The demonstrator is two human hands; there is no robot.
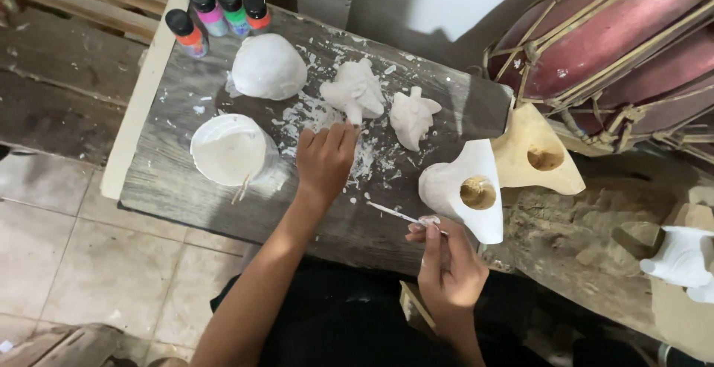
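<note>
From my feed, the right hand (448, 263) pinches a thin brush (398, 214) beside a white-coated carving (459, 192), the left hand (325, 160) reaches half-curled, empty, toward a coated figure (355, 90), and one tan carving (537, 153) looks unpainted.

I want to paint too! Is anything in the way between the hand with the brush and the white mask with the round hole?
Nothing visible is in the way. The right hand holds the thin brush just left of the white mask, with only bare board between them. The left hand is further left, by a white figure.
</note>
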